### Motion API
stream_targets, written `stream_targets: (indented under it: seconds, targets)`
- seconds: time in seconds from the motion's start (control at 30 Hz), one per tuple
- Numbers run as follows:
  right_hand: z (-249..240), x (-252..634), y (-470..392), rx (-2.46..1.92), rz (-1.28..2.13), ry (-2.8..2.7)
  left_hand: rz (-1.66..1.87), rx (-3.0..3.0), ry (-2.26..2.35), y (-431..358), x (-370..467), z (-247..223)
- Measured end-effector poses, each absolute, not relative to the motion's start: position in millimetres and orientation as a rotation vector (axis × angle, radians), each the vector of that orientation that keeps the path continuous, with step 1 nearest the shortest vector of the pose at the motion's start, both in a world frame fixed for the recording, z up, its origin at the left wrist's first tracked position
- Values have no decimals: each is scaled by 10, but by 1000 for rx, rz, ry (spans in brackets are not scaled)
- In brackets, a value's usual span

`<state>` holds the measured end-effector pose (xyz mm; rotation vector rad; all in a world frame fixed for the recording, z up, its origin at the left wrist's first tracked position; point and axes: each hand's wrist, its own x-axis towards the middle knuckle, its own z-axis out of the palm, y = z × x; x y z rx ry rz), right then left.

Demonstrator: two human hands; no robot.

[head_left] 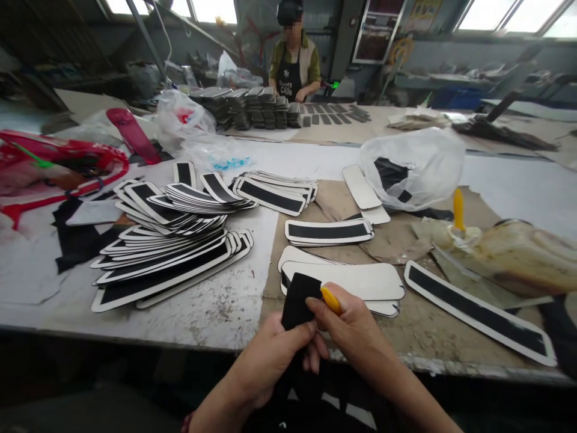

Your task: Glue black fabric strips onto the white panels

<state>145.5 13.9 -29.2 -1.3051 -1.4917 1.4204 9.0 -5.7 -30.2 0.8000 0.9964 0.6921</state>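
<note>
A black strip of fabric or leather is upright before me at the table's front edge. My left hand is closed around its lower part. My right hand grips a tool with a yellow handle, and its thumb presses on the strip's right side. The tool's working end is hidden by the fingers. Just beyond the hands lie white curved pieces, loosely stacked. Behind them sits a small pile of white-bordered black strips. One more bordered strip lies alone at the right.
Fanned stacks of bordered strips cover the left side. A clear plastic bag holds black scraps. A yellow brush handle rises beside a glue-stained container. Across the table, a person stands behind stacked dark pieces.
</note>
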Motion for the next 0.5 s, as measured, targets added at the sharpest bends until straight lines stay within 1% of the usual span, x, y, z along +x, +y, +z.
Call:
stream_targets:
  seconds: [0.17, 0.4, 0.43, 0.5]
  targets:
    - [-351, 1505, 122, -1266, 1510, -1450, 751, 767, 1036, -95, 156, -311]
    - [-371, 1605, 108, -1365, 1134, -1624, 811, 722, 1031, -134, 185, -370]
    - [-367, 1595, 98, -1347, 1150, -1602, 823, 715, 1034, -139, 189, -378]
    - [-367, 1559, 68, -1277, 1319, -1509, 857, 721, 1042, -153, 202, -387]
